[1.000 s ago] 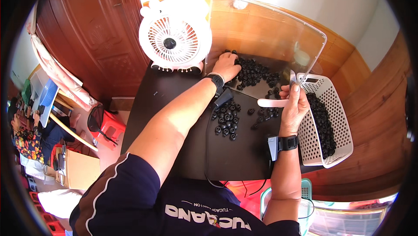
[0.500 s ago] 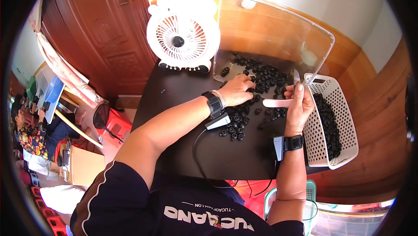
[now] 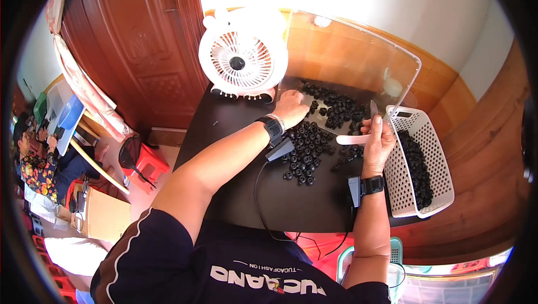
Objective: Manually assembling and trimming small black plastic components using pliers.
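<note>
Small black ring-like pieces [image 3: 306,152] lie in a loose heap on the dark table, with more black pieces [image 3: 342,107] spread behind them. My left hand [image 3: 291,109] is at the far left of these pieces, beside the clear panel. Its fingers curl downward, and whatever may be in them is hidden. Closed near the right side of the pieces, my right hand [image 3: 380,142] holds a pink-handled tool [image 3: 350,139]. The pale pink part sticks out leftward over the pieces; a metal blade-like part [image 3: 374,107] points away above the fingers.
A white perforated basket [image 3: 445,192] with black pieces stands right of my right forearm. A white fan [image 3: 238,63] and an upright clear panel [image 3: 347,51] stand at the back. Cables run from both wrist devices. Another person sits far left, near a red stool [image 3: 148,161].
My left hand has drawn back to the far left of the heap, and more pieces show in the near heap. My right hand keeps its hold on the pink-handled tool. The view has shifted slightly.
</note>
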### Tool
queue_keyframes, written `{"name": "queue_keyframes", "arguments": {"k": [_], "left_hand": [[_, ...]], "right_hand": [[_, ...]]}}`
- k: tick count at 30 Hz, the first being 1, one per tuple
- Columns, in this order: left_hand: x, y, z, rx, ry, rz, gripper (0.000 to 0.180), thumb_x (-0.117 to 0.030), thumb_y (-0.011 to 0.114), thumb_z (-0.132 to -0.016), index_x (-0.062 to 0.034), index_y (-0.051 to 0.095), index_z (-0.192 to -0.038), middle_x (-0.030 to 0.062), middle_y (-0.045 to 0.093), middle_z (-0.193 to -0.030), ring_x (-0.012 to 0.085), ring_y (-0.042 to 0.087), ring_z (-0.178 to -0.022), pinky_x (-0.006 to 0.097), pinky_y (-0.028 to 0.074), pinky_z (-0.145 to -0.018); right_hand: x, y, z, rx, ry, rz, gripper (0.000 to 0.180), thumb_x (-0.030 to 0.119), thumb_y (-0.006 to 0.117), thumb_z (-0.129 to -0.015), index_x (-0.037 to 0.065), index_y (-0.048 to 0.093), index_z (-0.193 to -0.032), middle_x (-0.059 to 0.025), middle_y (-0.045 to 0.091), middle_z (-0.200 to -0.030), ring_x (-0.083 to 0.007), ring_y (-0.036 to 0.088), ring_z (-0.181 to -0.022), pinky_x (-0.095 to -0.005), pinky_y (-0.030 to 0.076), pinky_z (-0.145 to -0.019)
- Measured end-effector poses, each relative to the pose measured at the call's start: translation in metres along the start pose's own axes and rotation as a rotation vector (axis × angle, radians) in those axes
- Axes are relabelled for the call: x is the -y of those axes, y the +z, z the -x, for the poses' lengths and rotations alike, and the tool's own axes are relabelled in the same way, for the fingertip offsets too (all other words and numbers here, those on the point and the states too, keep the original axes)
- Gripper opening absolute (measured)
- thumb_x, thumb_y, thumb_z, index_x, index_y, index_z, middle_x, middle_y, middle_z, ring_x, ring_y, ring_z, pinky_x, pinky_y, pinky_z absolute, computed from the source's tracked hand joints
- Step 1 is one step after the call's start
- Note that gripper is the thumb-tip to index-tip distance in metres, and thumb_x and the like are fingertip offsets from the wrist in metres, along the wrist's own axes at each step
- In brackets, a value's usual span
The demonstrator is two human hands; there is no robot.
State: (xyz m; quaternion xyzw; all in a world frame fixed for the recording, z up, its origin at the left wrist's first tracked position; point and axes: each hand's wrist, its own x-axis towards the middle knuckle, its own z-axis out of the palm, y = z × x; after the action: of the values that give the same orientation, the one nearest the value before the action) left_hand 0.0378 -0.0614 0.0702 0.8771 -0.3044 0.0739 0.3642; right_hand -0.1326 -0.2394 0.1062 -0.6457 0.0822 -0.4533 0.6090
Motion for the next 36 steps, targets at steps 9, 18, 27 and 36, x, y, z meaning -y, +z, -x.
{"name": "queue_keyframes", "arguments": {"k": [9, 18, 27, 36], "left_hand": [[-0.015, 0.002, 0.017, 0.408, 0.243, 0.116, 0.028, -0.024, 0.058, -0.083, -0.0002, 0.062, -0.097, 0.0188, 0.052, -0.112, 0.0331, 0.052, -0.105, 0.038, 0.043, -0.091], [-0.017, -0.06, 0.078, 0.326, 0.273, 0.151, 0.02, -0.016, 0.057, -0.086, -0.0006, 0.059, -0.097, 0.0127, 0.057, -0.098, 0.0236, 0.059, -0.085, 0.032, 0.048, -0.076], [-0.009, -0.088, 0.121, 0.309, 0.35, 0.004, 0.012, -0.013, 0.056, -0.085, -0.0017, 0.058, -0.089, 0.0129, 0.057, -0.09, 0.0273, 0.059, -0.078, 0.035, 0.048, -0.073], [0.024, -0.115, 0.126, 0.115, -0.003, 0.206, 0.02, -0.018, 0.055, -0.086, -0.0001, 0.061, -0.093, 0.0126, 0.061, -0.085, 0.0252, 0.061, -0.079, 0.033, 0.048, -0.073]], "right_hand": [[0.013, 0.0, 0.0, -0.043, -0.043, -0.013, 0.033, 0.028, 0.057, -0.093, 0.001, 0.064, -0.075, -0.0015, 0.061, -0.068, -0.0074, 0.055, -0.06, -0.0228, 0.046, -0.057], [0.009, -0.001, -0.001, -0.032, -0.008, 0.0, 0.034, 0.031, 0.058, -0.092, 0.001, 0.066, -0.08, -0.0028, 0.063, -0.071, -0.0086, 0.056, -0.061, -0.0238, 0.047, -0.059], [0.004, 0.0, -0.002, -0.013, 0.01, -0.021, 0.032, 0.031, 0.058, -0.092, 0.001, 0.067, -0.084, -0.004, 0.064, -0.073, -0.0079, 0.056, -0.06, -0.0231, 0.048, -0.059], [0.004, 0.002, -0.001, -0.007, 0.019, -0.006, 0.032, 0.03, 0.058, -0.092, 0.002, 0.067, -0.08, -0.0045, 0.065, -0.073, -0.0086, 0.056, -0.06, -0.0237, 0.048, -0.059]]}}
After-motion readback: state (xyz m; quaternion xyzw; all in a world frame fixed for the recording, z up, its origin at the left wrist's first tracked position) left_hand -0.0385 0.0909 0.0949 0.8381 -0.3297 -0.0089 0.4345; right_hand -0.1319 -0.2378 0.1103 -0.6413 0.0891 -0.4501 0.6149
